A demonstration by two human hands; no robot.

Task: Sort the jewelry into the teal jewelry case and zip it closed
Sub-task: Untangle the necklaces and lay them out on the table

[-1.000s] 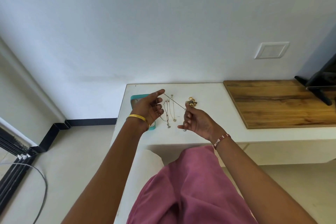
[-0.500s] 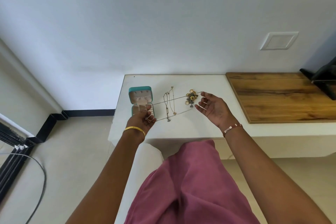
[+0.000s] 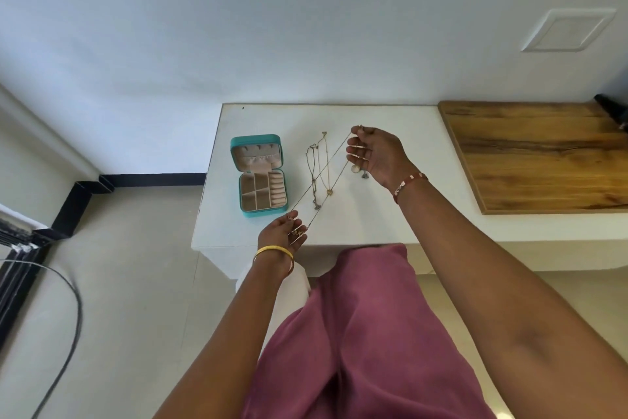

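L+R fingers (image 3: 353, 146) pinch necklace (image 3: 326, 177)

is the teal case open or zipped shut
Open: the teal jewelry case lies on the white table, lid up, its divided tray showing.

Both arms reach forward, the left hand (image 3: 284, 230) low and near, the right hand (image 3: 380, 157) raised farther out, fingertips pinched.
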